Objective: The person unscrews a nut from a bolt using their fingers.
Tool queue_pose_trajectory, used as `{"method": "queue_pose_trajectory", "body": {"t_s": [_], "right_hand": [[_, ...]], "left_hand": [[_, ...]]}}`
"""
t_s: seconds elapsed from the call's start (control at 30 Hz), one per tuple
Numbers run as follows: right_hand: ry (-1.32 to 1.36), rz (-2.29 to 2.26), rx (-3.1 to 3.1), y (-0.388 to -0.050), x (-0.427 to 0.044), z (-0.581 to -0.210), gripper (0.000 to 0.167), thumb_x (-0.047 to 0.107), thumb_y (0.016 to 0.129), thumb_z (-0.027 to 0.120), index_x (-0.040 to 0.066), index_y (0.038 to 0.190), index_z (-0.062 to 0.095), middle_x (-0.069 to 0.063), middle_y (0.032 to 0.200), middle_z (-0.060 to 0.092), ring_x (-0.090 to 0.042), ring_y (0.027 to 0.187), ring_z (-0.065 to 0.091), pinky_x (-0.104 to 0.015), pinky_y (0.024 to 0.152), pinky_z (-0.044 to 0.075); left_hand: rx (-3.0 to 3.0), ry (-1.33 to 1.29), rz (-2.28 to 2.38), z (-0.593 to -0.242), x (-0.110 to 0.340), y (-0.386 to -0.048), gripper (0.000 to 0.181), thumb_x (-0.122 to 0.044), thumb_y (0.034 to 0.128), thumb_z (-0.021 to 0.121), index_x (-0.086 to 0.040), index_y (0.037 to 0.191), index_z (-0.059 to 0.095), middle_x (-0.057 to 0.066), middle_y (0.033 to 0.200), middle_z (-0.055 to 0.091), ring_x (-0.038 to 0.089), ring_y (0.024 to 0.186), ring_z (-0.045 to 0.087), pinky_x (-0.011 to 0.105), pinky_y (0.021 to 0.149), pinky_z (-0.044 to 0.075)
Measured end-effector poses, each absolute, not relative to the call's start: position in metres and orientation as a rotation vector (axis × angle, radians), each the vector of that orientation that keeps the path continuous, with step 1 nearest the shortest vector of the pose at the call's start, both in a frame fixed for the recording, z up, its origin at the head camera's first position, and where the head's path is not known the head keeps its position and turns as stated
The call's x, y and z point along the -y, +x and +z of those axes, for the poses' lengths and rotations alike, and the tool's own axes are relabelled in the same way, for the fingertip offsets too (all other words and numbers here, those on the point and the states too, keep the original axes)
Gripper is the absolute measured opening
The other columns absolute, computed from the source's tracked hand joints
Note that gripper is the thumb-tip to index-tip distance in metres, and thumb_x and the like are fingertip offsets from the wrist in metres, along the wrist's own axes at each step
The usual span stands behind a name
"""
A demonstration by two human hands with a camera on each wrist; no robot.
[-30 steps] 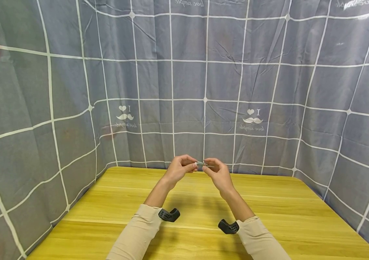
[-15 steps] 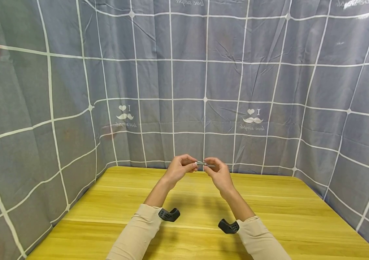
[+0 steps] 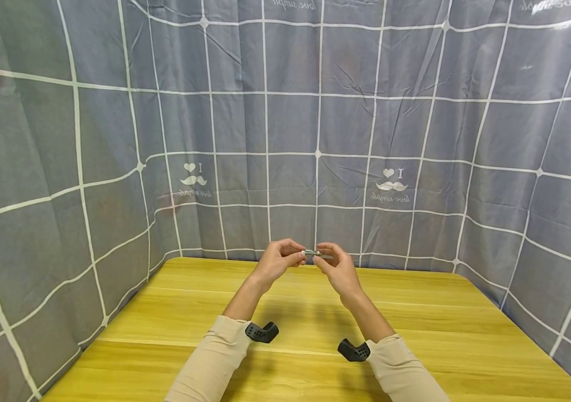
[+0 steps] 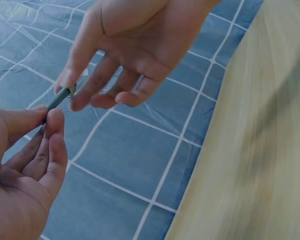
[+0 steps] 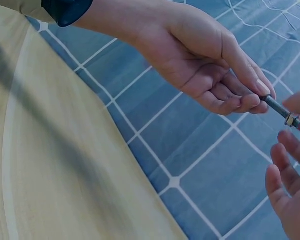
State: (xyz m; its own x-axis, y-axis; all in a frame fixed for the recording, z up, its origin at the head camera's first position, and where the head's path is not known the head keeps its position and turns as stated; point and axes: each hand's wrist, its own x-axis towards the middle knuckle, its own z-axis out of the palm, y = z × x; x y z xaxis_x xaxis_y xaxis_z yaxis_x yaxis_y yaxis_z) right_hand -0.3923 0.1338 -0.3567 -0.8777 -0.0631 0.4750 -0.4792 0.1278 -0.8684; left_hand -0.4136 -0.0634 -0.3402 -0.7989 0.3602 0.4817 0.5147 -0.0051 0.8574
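Left wrist: left hand [image 4: 25, 172] pinches the bolt [image 4: 57, 99] by one end, threads angled out toward the right hand [image 4: 140, 47]. Nut [image 4: 70, 92] sits at or near the free end, right thumb at it, fingers parted, not clenched. Main risk: little thread looks engaged, so a wrong-way turn or sideways knock could spin the nut off, and nothing shown there would catch it. Right wrist: left hand grasps only the bolt's end between thumb and fingers; a short hold like that could let the bolt roll or tilt under torque, cocking the nut. Right index looks just apart from the nut; actual thumb contact, can't tell. One-sided push probably slips. Head: bolt is held up between both hands, around the far edge of the worktop [image 3: 190, 312], curtain [image 3: 290, 178] behind. Dropped parts could bounce or go over that edge; can't tell which side they'd land.
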Motion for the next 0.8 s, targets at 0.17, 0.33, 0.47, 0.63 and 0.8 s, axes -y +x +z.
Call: {"method": "queue_pose_trajectory", "body": {"t_s": [0.17,0.33,0.47,0.63,0.8], "right_hand": [[0.485,1.800,2.103,-0.3925,-0.1332,-0.3567,0.031,0.020,0.105,0.066,-0.001,0.128,0.066,-0.020,0.122,0.066,-0.038,0.112,0.061,-0.046,0.094,0.051],[0.508,1.831,2.072,-0.3925,-0.1330,-0.3562,0.024,0.007,0.102,0.067,-0.001,0.125,0.066,-0.022,0.125,0.064,-0.037,0.112,0.063,-0.044,0.094,0.052],[0.519,1.842,2.077,-0.3929,-0.1326,-0.3561,0.031,0.010,0.103,0.067,0.002,0.132,0.063,-0.023,0.131,0.062,-0.035,0.115,0.063,-0.043,0.093,0.053],[0.476,1.823,2.086,-0.3951,-0.1329,-0.3580,0.030,0.018,0.106,0.064,-0.003,0.127,0.065,-0.022,0.122,0.066,-0.039,0.111,0.060,-0.052,0.096,0.051],[0.508,1.817,2.067,-0.3950,-0.1338,-0.3583,0.027,0.009,0.103,0.067,-0.002,0.127,0.065,-0.025,0.125,0.065,-0.035,0.110,0.063,-0.051,0.095,0.051]], "left_hand": [[2.129,-0.944,-1.918,-0.3401,0.0639,-0.4142,0.023,-0.003,0.1017,0.066,0.012,0.119,0.066,0.024,0.107,0.073,0.038,0.097,0.071,0.038,0.089,0.057],[2.121,-0.946,-1.920,-0.3414,0.0642,-0.4149,0.024,-0.001,0.1014,0.066,0.014,0.120,0.065,0.022,0.105,0.073,0.032,0.094,0.072,0.039,0.089,0.057],[2.124,-0.934,-1.922,-0.3412,0.0644,-0.4148,0.023,-0.002,0.1013,0.066,0.012,0.119,0.066,0.021,0.106,0.073,0.027,0.092,0.072,0.038,0.089,0.057],[2.125,-0.933,-1.921,-0.3401,0.0643,-0.4137,0.022,-0.003,0.1013,0.066,0.011,0.118,0.067,0.022,0.106,0.073,0.029,0.093,0.072,0.037,0.089,0.057],[2.119,-0.942,-1.919,-0.3412,0.0638,-0.4143,0.024,-0.002,0.1011,0.067,0.013,0.119,0.066,0.022,0.105,0.073,0.025,0.092,0.073,0.036,0.089,0.057]]}}
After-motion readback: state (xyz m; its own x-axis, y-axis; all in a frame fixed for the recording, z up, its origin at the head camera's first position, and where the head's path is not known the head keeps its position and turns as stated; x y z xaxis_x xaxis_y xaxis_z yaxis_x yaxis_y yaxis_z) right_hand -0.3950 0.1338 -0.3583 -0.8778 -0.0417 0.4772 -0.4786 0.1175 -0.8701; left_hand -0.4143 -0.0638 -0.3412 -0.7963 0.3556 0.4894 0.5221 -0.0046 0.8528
